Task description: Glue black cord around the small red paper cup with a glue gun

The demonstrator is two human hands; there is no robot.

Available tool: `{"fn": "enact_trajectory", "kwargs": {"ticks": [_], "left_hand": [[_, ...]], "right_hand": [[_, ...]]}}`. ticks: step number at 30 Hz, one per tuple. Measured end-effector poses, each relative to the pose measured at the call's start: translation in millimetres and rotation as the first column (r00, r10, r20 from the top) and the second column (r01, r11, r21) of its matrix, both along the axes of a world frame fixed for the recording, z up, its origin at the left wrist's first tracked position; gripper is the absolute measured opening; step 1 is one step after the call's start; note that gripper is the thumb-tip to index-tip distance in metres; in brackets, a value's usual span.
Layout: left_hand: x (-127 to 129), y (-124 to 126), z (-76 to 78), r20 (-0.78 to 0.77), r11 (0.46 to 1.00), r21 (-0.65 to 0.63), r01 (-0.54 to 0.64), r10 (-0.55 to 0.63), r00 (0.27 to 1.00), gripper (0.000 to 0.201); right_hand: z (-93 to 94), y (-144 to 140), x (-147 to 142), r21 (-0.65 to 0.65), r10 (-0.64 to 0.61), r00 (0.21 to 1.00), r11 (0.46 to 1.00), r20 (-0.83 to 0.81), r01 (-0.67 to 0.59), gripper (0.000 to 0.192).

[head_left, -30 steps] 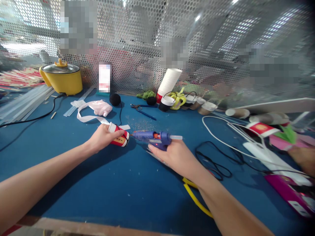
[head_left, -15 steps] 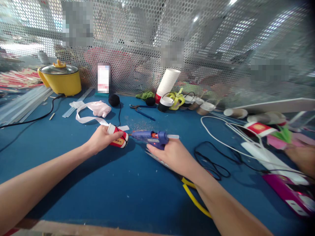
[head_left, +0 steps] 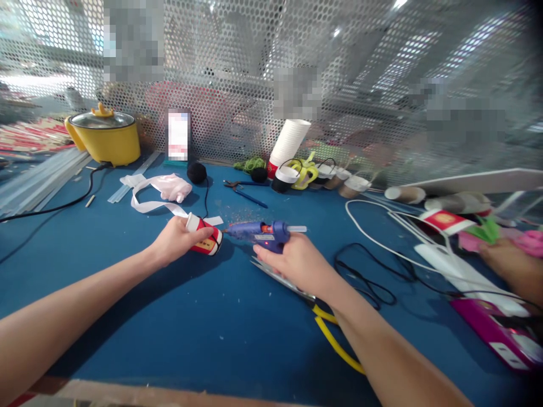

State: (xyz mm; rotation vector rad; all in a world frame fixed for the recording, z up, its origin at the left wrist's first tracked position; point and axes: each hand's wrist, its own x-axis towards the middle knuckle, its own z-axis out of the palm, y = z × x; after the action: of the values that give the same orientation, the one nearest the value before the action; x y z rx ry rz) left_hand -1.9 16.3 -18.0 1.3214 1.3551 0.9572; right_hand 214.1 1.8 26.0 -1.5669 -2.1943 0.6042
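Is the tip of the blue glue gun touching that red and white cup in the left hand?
Touching, as far as the head view shows: the glue gun nozzle meets the bottom rim of the cup held in the left hand, with no blue table between them.

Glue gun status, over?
Right hand grips glue gun. Nozzle at small red cup, left hand holding it. Scissors under right wrist.

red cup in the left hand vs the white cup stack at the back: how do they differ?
The red cup lies on its side on the blue table, gripped by the left hand; the white cup stack leans tilted near the mesh wall, untouched. The red cup is single and printed; the white cup stack is many plain cups nested. The glue gun in the right hand points its nozzle at the red cup, not the stack. Both look like paper cups.
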Motion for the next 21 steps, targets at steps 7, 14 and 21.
{"fn": "enact_trajectory", "kwargs": {"ticks": [7, 14, 21], "left_hand": [[-1.5, 1.8, -4.9, -0.033, 1.0, -0.003, 0.02, -0.02, 0.999, 0.027], [0.0, 2.3, -4.5, -0.06, 1.0, -0.009, -0.004, 0.003, 0.998, 0.028], [-0.5, 2.1, -2.3, -0.065, 1.0, 0.003, 0.001, -0.001, 0.998, 0.026]], "right_hand": [[1.4, 0.3, -2.2, -0.033, -0.005, 1.0, 0.999, 0.01, 0.005, 0.024], [0.3, -3.0, 1.3, 0.033, 0.043, 0.999, 0.999, 0.0, -0.043, 0.023], [-2.5, -0.8, -2.8, 0.114, 0.042, 0.999, 0.993, 0.002, -0.042, 0.017]]}}
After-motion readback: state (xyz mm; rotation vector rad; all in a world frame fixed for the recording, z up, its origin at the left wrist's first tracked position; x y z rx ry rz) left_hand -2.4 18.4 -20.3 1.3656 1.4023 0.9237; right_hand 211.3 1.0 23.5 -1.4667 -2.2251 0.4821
